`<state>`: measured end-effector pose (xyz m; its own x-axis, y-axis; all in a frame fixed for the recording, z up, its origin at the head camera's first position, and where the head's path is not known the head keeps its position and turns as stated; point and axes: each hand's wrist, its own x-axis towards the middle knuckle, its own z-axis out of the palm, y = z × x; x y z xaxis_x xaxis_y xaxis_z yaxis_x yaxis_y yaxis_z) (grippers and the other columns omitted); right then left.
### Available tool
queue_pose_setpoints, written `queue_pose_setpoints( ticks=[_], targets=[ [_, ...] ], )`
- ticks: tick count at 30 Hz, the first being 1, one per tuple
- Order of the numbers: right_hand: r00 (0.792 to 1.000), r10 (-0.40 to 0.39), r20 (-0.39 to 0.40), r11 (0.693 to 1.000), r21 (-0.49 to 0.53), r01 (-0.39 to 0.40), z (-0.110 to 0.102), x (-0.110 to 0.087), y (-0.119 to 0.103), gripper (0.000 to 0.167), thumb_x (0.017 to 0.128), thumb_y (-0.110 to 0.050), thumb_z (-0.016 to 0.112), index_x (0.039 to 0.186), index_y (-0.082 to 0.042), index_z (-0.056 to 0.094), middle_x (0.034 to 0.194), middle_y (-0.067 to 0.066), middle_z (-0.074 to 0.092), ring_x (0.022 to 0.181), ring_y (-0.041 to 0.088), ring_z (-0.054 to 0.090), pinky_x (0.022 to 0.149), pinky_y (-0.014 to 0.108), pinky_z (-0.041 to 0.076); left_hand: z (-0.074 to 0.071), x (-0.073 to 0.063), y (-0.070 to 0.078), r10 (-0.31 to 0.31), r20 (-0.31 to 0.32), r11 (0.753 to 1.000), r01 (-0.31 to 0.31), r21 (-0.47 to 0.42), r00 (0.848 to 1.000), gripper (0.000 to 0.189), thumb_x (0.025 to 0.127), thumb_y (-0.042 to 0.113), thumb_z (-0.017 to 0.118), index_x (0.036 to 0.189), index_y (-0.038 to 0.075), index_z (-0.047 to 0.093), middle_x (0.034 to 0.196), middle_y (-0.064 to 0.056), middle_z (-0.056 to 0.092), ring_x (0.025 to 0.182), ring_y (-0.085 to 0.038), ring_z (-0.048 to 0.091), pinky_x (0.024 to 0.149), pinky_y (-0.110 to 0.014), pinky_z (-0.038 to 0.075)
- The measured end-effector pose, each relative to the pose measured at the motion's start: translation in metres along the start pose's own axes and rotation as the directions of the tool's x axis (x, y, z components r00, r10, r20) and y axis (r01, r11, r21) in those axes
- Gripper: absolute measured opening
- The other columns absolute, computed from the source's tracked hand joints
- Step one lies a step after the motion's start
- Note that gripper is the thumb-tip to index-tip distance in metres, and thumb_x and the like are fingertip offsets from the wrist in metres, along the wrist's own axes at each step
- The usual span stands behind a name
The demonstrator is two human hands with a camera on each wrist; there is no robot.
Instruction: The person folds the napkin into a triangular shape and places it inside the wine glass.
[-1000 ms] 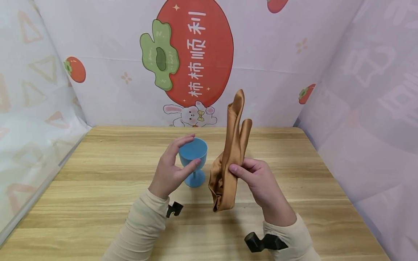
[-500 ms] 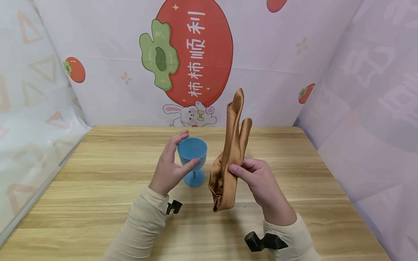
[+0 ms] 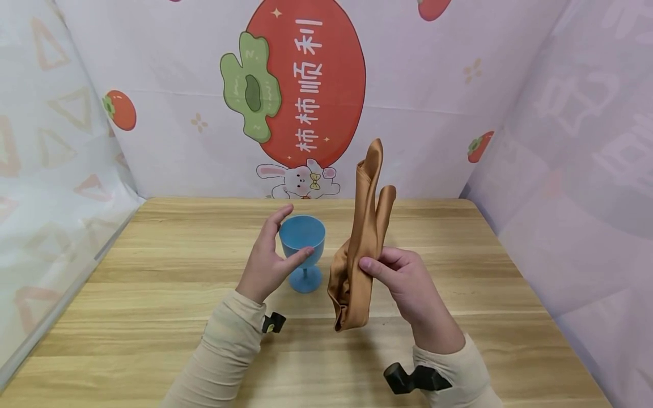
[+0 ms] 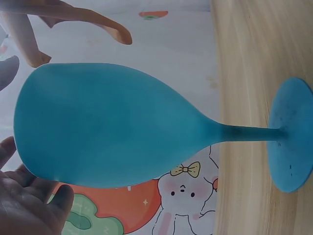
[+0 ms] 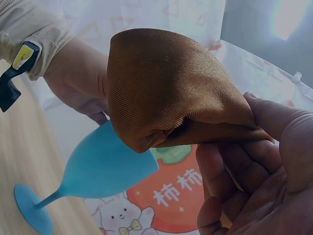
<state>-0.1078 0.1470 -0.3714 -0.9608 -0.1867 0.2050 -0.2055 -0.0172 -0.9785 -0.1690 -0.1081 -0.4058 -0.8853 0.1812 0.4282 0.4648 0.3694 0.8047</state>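
A blue plastic goblet (image 3: 302,241) stands upright on the wooden table. My left hand (image 3: 265,258) is at its left side, thumb in front of the bowl and the other fingers spread behind the rim with a wide gap. In the left wrist view the goblet (image 4: 112,125) fills the middle, and the hand's fingers (image 4: 29,200) lie close by its rim. My right hand (image 3: 408,280) pinches a folded brown satin napkin (image 3: 363,243) between thumb and fingers, above the table. Two rolled ends of the napkin point up; its lower part is a folded loop. The right wrist view shows the napkin's rounded fold (image 5: 166,83) near the goblet.
The light wooden table (image 3: 153,317) reaches to a printed cloth backdrop (image 3: 418,85) with a large red persimmon and a rabbit. White patterned side sheets (image 3: 571,170) hang at left and right. Each wrist wears a black camera mount (image 3: 415,378).
My left hand's fingers have drawn back slightly leftward from over the goblet's rim, widening the spread from the thumb. The right hand and napkin keep their place.
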Motion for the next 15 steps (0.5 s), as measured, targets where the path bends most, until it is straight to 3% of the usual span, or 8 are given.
queue_pose_setpoints(
  ticks=[8, 15],
  targets=[
    [1.0, -0.008, -0.005, 1.0, -0.001, 0.008, -0.0004, -0.001, 0.0002, 0.014, 0.095, -0.006, 0.067, 0.097, -0.014, 0.078, 0.088, 0.0, 0.075, 0.094, 0.016, 0.067, 0.086, 0.029, 0.053, 0.002, -0.0014, -0.0008, -0.078, 0.028, 0.997, 0.078, -0.001, 0.997, 0.085, 0.086, 0.032, 0.081, 0.154, 0.019, 0.032, 0.157, -0.004, 0.038, 0.14, -0.032, 0.041, 0.11, -0.058, 0.036],
    [1.0, -0.026, -0.011, 1.0, 0.01, 0.026, -0.0003, -0.0002, 0.0007, 0.017, 0.095, -0.005, 0.067, 0.095, -0.019, 0.078, 0.088, 0.0, 0.074, 0.092, 0.015, 0.067, 0.084, 0.029, 0.054, 0.0032, -0.0004, -0.0043, -0.078, 0.018, 0.996, 0.077, 0.032, 0.997, 0.084, 0.09, 0.034, 0.077, 0.155, 0.01, 0.028, 0.157, -0.007, 0.039, 0.144, -0.029, 0.036, 0.115, -0.053, 0.031]
  ],
)
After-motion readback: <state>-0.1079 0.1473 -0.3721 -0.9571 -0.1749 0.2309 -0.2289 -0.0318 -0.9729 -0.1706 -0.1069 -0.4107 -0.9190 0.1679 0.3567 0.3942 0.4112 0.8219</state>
